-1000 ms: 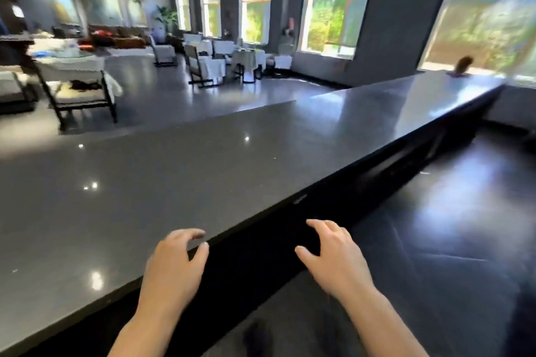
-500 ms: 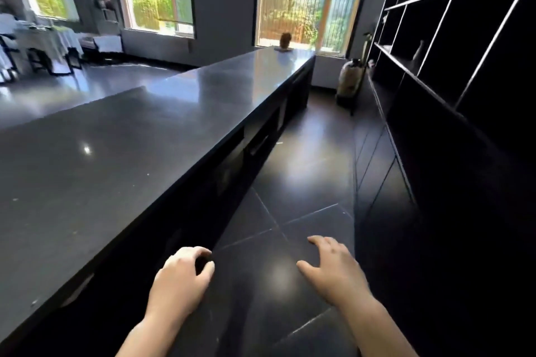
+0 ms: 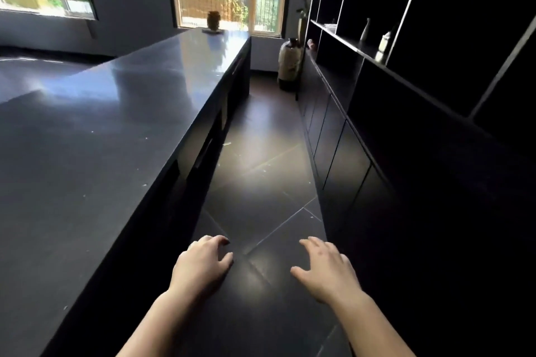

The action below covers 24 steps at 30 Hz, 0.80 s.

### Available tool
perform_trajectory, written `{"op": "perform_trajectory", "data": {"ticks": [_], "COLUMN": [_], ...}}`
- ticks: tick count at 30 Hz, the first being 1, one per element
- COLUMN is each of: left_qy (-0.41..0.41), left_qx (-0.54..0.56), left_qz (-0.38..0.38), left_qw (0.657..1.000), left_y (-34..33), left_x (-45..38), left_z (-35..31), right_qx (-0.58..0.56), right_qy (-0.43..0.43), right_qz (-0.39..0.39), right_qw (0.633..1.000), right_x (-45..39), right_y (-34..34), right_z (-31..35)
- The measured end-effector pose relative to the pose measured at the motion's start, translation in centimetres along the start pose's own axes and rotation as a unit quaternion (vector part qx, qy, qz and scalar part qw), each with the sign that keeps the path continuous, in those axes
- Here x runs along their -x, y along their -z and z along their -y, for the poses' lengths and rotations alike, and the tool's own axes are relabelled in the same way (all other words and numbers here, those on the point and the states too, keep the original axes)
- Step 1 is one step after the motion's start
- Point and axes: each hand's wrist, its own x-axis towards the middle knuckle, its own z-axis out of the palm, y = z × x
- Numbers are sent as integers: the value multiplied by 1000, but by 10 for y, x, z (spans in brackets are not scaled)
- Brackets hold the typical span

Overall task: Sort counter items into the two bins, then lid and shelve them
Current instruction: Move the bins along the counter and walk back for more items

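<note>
A long dark counter runs along the left, its top bare except for a small brown vase at the far end. A dark shelf unit with low cabinets lines the right wall. No bins or lids are in view. My left hand hovers over the aisle floor beside the counter's edge, fingers loosely curled, holding nothing. My right hand hovers to its right with fingers spread and relaxed, also holding nothing.
A narrow tiled aisle runs between counter and cabinets. At its far end a large ceramic jar stands on the floor below a window. A few small bottles stand on a shelf.
The view has swung right, from across the counter toward the dining room to down the aisle. Both hands have kept their pose and now hover over the floor.
</note>
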Motion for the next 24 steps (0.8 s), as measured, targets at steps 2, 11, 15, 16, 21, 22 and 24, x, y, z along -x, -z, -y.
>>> {"op": "perform_trajectory", "data": {"ticks": [2, 11, 15, 16, 21, 22, 24], "left_qy": [-18, -58, -51, -51, -32, -27, -22], "left_qx": [-3, -20, -44, -51, -47, -48, -47], "left_qz": [12, 18, 33, 30, -2, -3, -5], "left_qw": [1000, 998, 997, 997, 998, 998, 999], "left_y": [2, -14, -12, -9, 10, 13, 15], "left_x": [-48, -262, -365, -392, -515, -537, -585], "left_z": [-7, -31, -58, -66, -86, -86, -86], "right_qx": [-1, -21, -1, 3, 11, 11, 12], "right_qy": [-4, -17, -17, -14, -3, -2, 1], "right_qz": [-5, -2, 15, 17, 17, 20, 22], "right_qw": [1000, 1000, 1000, 1000, 1000, 1000, 1000], "right_x": [-40, -257, -360, -385, -506, -528, -576], "right_y": [8, 41, 75, 84, 126, 133, 146], "right_z": [6, -7, -23, -25, -28, -28, -30]}}
